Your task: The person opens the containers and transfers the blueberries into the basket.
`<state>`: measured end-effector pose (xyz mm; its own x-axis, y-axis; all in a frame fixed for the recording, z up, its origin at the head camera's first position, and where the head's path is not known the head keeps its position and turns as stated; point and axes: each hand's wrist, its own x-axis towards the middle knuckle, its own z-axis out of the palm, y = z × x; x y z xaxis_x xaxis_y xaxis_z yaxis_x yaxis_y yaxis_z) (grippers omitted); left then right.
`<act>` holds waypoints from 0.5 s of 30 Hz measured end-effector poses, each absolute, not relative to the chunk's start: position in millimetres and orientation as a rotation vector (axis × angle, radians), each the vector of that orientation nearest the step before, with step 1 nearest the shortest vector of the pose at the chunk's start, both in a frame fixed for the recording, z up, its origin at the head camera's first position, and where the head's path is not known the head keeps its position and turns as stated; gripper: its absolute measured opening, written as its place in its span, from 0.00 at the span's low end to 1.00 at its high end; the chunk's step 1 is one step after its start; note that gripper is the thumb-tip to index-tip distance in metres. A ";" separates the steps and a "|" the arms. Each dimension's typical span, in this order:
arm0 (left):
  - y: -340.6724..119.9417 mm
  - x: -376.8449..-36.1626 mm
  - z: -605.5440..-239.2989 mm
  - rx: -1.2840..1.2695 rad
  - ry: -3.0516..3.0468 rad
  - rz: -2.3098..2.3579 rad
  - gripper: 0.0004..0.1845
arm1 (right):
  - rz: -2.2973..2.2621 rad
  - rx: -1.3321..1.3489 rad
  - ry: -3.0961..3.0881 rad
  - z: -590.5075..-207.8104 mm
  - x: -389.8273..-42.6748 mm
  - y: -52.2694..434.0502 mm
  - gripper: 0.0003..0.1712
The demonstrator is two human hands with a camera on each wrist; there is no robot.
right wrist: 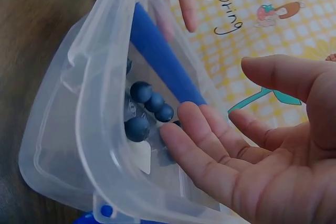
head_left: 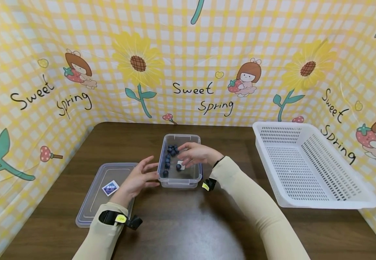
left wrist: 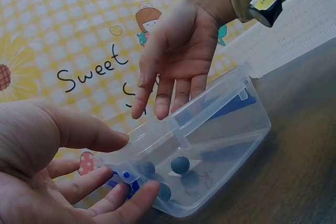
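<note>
A clear plastic container (head_left: 180,182) with blue side clips stands on the brown table, holding several blueberries (head_left: 167,160), mostly along its left side. One blueberry (right wrist: 137,129) lies on a small white patch on the container's floor. My right hand (head_left: 196,153) hovers over the container, fingers loosely spread and holding nothing. At the container's left side is my left hand (head_left: 140,177), its fingers extended by the wall; whether they touch it I cannot tell. In the left wrist view the thumb and fingers of that hand are apart, with nothing between them.
A clear lid (head_left: 92,196) with a blue-and-white label lies on the left, partly under the left forearm. On the right stands a white perforated plastic basket (head_left: 280,184). A yellow checked cloth (head_left: 188,61) surrounds the table's back and sides.
</note>
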<state>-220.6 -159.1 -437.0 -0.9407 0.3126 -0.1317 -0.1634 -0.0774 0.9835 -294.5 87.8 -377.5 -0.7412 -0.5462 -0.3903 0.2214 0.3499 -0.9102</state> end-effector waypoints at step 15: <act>-153.6 -219.5 -437.6 0.116 1.849 2.158 0.46 | -1.183 -0.279 2.059 -366.9 -314.4 65.5 0.21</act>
